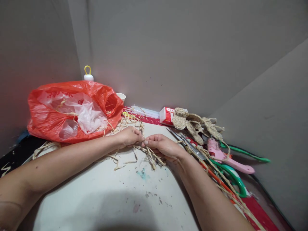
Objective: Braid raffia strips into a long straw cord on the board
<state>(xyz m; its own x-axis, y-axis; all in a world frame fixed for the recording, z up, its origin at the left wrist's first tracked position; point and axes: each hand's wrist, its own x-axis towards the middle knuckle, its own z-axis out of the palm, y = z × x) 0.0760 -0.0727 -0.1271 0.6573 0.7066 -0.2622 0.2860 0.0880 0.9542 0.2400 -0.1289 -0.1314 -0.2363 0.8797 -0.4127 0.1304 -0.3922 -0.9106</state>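
Over the middle of the white table (115, 192), my left hand (130, 136) and my right hand (162, 145) meet fingertip to fingertip. Both are closed in a pinch on pale straw strands (152, 157), whose loose ends hang below my right hand toward the tabletop. The exact spot where the fingers press together is too small to make out. More loose straw (117, 162) lies scattered beneath and behind my left hand.
Left, a red plastic bag (48, 112) holds white plastic and straw. Right lie scissors with green handles (238, 183), a pink glue gun (228, 160), and small woven straw pieces (180, 118) beside a red-white box (166, 115). Behind stand a paper cup (121, 96) and a grey wall (168, 57).
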